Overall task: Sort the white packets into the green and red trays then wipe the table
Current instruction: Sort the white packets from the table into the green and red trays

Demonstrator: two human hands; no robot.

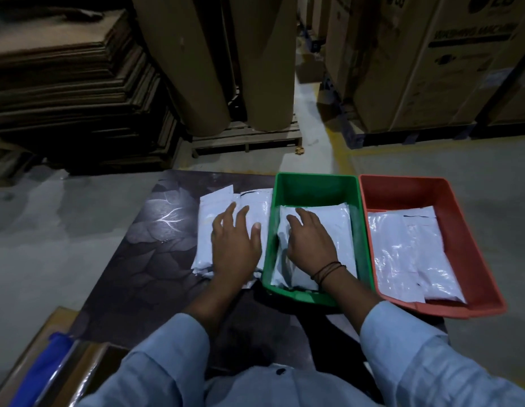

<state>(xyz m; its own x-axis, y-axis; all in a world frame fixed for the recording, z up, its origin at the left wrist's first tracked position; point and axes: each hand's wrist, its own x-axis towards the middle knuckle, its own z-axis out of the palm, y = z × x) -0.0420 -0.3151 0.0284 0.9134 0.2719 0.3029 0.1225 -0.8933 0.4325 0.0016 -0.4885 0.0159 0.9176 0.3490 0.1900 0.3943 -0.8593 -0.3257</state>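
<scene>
There is one view only, taken from the person's head, looking forward and steeply down. It sits close above the dark table (pixel 132 259), so both light blue sleeves (pixel 173 353) enter from the bottom edge. The wide lens bends the edges and also takes in the floor beyond, the stacked cardboard sheets (pixel 70 92) at far left and the big cartons (pixel 425 60) at far right.

glossy plastic packets (pixel 408 254), smooth plastic trays (pixel 317 183), glossy table (pixel 155 245).
</scene>
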